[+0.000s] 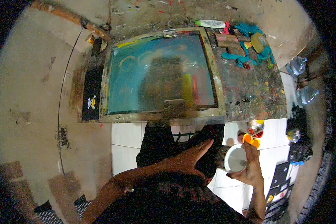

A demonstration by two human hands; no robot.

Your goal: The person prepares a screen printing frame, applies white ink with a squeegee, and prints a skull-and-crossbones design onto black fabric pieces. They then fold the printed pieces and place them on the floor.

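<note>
My right hand (251, 167) grips a round container (236, 158) at its side. Its rim is pale, its inside whitish and its outer wall dark and stained. My left hand (192, 159) is open just left of the container, with thumb and fingers spread and nothing in it. Above both hands, a wood-framed printing screen (138, 82) lies on the paint-stained table (250, 89). Its mesh is blue-green, with a dark shadowed patch and yellow and red stripes. Black fabric with a skull print (91, 84) shows at the screen's left edge.
Teal rags (246, 29), a yellowish container (259, 42) and a white-and-green tube (211, 24) lie at the table's far right. Open orange and yellow paint pots (247, 138) stand below the table edge. Clear plastic bottles (307, 95) and dark printed fabric pieces (280, 174) are on the right.
</note>
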